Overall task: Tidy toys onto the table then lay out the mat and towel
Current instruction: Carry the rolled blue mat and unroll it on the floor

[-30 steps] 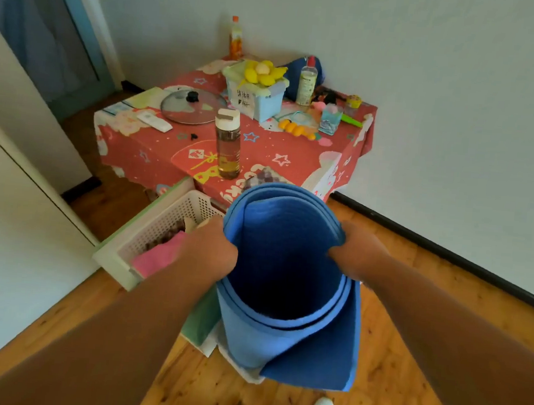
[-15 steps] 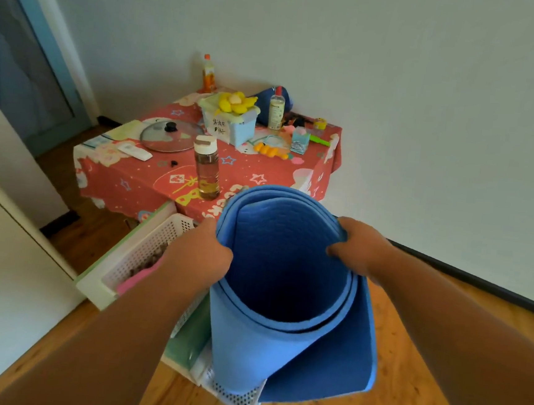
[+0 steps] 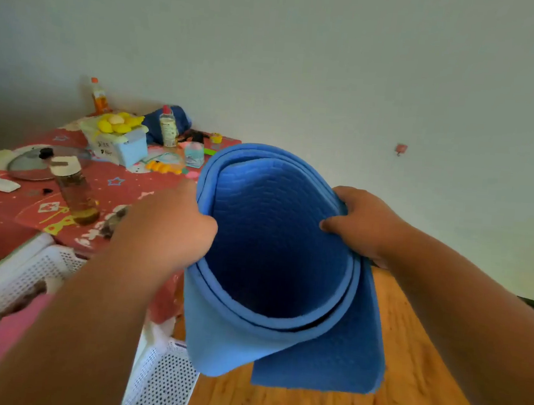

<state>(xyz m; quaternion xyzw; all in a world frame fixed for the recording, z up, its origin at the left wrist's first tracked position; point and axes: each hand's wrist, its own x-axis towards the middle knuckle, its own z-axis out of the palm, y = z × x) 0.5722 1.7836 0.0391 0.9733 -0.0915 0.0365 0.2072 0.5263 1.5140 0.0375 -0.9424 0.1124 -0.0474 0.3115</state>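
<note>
Flanking rolled mat (image 3: 274, 254): table (image 3: 6, 212), basket (image 3: 159, 383).

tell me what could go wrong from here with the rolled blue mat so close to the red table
1. The rolled blue foam mat hangs beside the red-clothed table; swinging it left might knock over the tall clear bottle of amber liquid near the edge.
2. The left hand and right hand grip only the top rim, and a loose flap already hangs below, so the roll may unwind unevenly.
3. The white perforated plastic basket sits right below and could snag the mat.
</note>
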